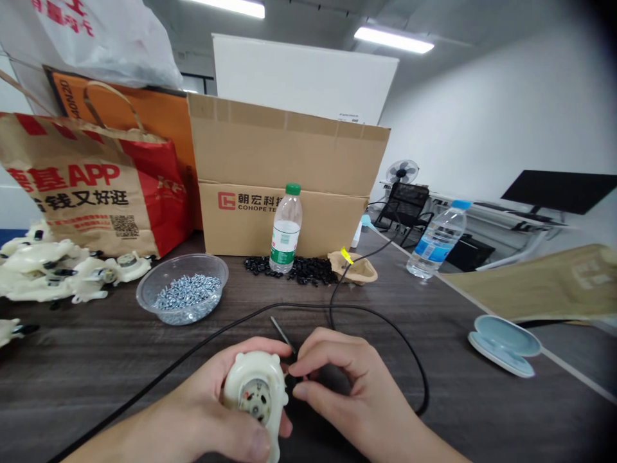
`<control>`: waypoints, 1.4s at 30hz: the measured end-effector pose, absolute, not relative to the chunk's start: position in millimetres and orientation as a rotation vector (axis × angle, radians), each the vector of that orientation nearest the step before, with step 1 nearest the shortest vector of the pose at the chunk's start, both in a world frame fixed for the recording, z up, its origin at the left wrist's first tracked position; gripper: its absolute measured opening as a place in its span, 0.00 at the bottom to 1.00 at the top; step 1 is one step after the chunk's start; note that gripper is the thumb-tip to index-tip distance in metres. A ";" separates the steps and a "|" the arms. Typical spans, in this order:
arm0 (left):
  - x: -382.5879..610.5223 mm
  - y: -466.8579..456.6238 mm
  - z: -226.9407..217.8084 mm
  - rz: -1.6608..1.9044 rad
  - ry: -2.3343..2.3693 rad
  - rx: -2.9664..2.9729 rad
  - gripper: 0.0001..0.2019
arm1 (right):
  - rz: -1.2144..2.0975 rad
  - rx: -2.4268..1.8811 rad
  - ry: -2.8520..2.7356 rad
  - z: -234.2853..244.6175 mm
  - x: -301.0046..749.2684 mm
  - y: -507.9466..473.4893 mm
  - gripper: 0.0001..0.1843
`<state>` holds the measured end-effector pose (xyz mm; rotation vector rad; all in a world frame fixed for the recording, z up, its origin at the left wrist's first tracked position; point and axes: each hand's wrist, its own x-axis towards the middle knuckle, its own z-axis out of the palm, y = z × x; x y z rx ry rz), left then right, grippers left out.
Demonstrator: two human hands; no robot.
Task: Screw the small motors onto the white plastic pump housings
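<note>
Our left grip (207,405) closes round a white plastic motor housing (253,386); our right grip (342,386) presses together just beside it, nearest the black cable (390,325), on what we cannot tell.

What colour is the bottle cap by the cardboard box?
The cap is green, in the head view.

One camera, worn on the person's head, gives this view, looking forward and down across a dark table (385,302). The left hand (202,399) and right hand (347,379) are very near, low in the frame and cut off by its bottom edge. A cardboard box (284,154) stands farther off at the center, with a ceiling light (393,40) showing above it.
</note>
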<state>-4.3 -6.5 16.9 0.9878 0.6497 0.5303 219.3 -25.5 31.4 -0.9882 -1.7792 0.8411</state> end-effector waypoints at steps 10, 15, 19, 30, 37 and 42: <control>-2.5 -9.1 19.1 0.510 0.685 1.008 0.44 | 0.820 -1.003 -1.841 31.5 221.3 -26.7 0.14; -1.4 -9.5 21.7 0.506 0.696 1.018 0.43 | 0.889 -0.971 -1.831 31.2 224.5 -23.7 0.14; -2.1 -9.1 22.0 0.510 0.677 1.022 0.43 | 0.975 -0.949 -1.817 30.9 226.7 -20.6 0.13; 0.4 2.4 -16.9 0.624 0.441 1.101 0.37 | 0.885 -1.039 -1.892 38.1 226.5 -24.7 0.15; -16.8 11.4 23.8 0.813 0.698 1.354 0.34 | 0.613 -1.203 -1.910 44.2 239.5 -14.2 0.07; -14.6 12.7 23.7 0.881 0.728 1.338 0.32 | 0.484 -1.447 -2.098 33.2 244.4 -1.3 0.12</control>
